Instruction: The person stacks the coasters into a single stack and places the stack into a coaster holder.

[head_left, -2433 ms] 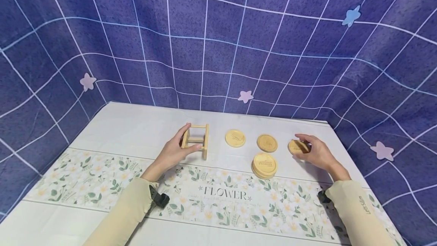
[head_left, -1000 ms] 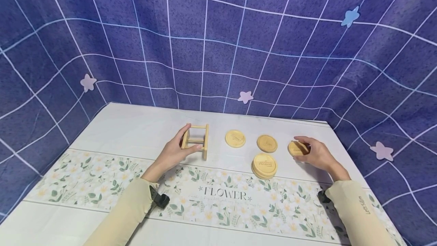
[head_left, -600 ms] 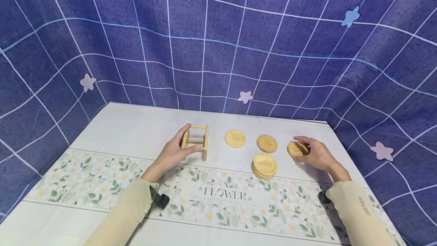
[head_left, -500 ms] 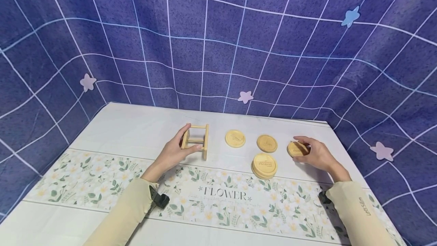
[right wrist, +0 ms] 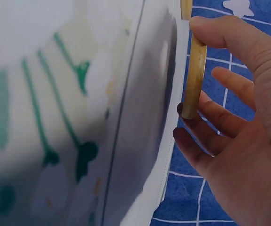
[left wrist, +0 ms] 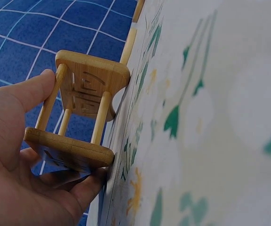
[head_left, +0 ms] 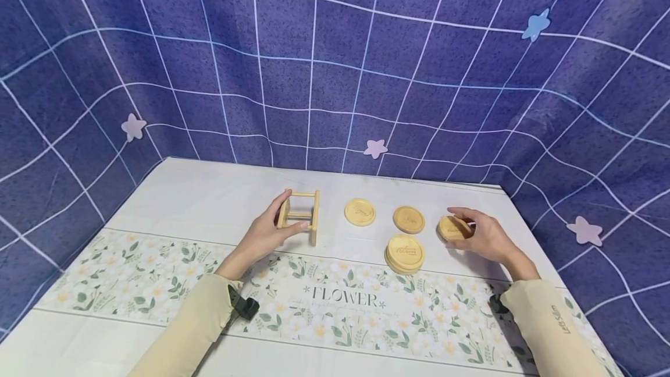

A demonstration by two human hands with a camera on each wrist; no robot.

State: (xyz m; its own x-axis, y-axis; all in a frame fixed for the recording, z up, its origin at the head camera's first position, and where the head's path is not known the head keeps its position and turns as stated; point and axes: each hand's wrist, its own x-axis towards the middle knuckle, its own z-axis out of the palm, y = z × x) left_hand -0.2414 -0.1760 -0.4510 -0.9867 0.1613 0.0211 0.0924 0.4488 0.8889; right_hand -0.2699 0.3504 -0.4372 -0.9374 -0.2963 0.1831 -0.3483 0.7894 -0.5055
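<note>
My left hand [head_left: 262,236] grips a small wooden coaster holder [head_left: 316,220], made of two end panels joined by rods. The left wrist view shows the thumb against one rod of the holder [left wrist: 69,149] and the fingers behind the near panel. Over at the right, my right hand [head_left: 485,237] pinches a round wooden coaster [head_left: 449,229] with engraved lettering. Seen edge-on in the right wrist view, this coaster [right wrist: 195,77] sits between thumb and fingertips, slightly tilted and close to the table.
Two single coasters, one left [head_left: 360,212] and one right [head_left: 409,219], lie flat between the hands. A short coaster stack [head_left: 405,252] stands in front of them. A white tablecloth [head_left: 209,191] with a floral band covers the table; a blue grid curtain [head_left: 335,74] hangs behind.
My right hand's fingers have closed in on the coaster, which has shifted slightly left. The left hand and the coaster holder stay where they were.
</note>
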